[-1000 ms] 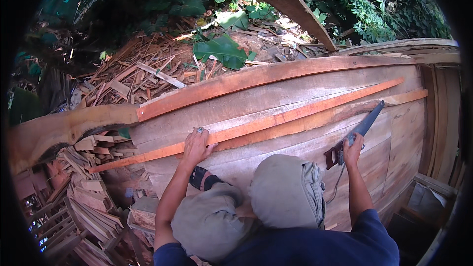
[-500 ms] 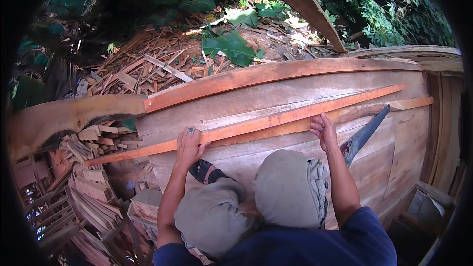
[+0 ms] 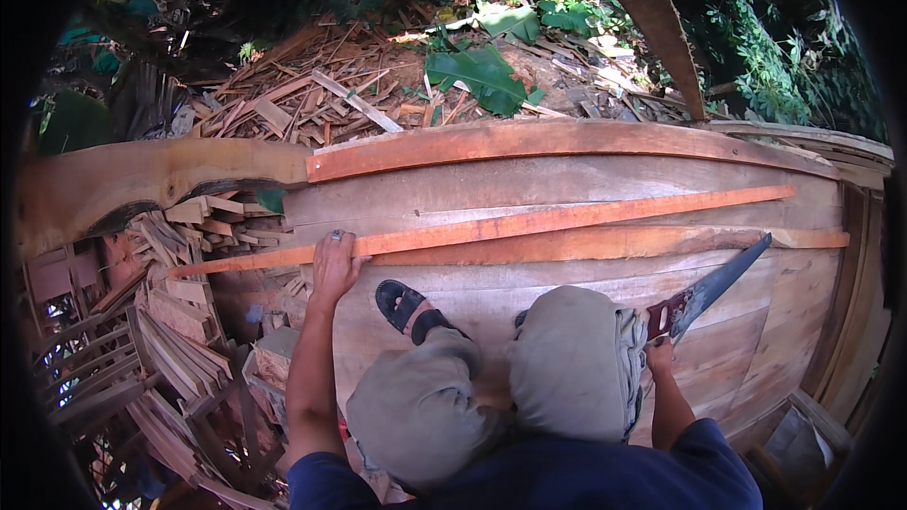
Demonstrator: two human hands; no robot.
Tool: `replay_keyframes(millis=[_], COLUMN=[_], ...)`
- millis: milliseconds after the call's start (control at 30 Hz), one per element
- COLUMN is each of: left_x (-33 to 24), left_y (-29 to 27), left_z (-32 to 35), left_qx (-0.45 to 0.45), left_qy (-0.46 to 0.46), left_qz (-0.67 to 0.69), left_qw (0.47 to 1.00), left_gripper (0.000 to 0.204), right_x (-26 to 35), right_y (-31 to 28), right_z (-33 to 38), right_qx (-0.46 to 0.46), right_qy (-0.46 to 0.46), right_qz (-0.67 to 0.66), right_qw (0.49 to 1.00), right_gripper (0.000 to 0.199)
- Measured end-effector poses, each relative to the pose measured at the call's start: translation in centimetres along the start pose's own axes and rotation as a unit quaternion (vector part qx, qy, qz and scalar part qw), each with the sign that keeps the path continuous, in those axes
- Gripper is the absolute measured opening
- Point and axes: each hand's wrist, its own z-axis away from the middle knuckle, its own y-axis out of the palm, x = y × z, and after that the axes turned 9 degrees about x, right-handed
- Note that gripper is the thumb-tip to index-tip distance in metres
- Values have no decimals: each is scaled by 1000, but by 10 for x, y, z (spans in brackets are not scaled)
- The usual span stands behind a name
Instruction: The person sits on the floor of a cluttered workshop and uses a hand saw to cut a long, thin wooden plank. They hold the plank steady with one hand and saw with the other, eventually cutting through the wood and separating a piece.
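A long, thin reddish-orange wooden strip (image 3: 510,225) lies slantwise across the planks, its left end reaching past their edge. My left hand (image 3: 335,266), with a ring on one finger, is closed round the strip near that end. Just below it lies a second, wider orange board (image 3: 557,246), partly covered by the strip. A handsaw (image 3: 709,297) with a dark red-brown handle and a grey blade rests to the right of my knees. Its tip lies on the wider board. At the lower end of the handle, my right hand (image 3: 659,355) is closed on it.
The plank platform (image 3: 453,279) carries my sandalled foot (image 3: 406,310). A raised orange beam (image 3: 567,138) runs along its far edge. Stacked offcuts (image 3: 184,312) stand at left, with scrap wood (image 3: 350,99) and leaves beyond. A slanted timber (image 3: 652,19) crosses the upper right.
My right hand has left the strip and come down to the saw handle. The strip's right part now lies lower, and the view has shifted. My left hand stays on the strip.
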Motion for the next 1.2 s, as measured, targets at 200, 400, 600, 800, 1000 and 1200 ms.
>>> replay_keyframes(millis=[200,400,600,800,1000,1200], left_x=[-40,-87,-111,-113,-176,-207], left_y=[-6,8,27,24,8,40], left_z=[-24,-70,-106,-117,-145,-167], left_qx=[-28,-29,27,95,155,196], left_qy=[38,95,151,126,240,202], left_qz=[16,32,13,-37,-58,59], left_qw=[999,995,988,987,957,958], left_gripper=[41,42,39,41,46,36], right_x=[57,92,103,135,136,107], right_y=[15,-16,-15,-33,-52,-45], right_z=[20,48,26,29,55,38], right_qx=[-76,-234,-140,-143,-280,-354], right_qy=[78,-73,-33,11,13,-27], right_qz=[12,-7,75,-23,-237,-364], right_qw=[994,969,987,989,930,861], right_gripper=[58,54,58,43,25,22])
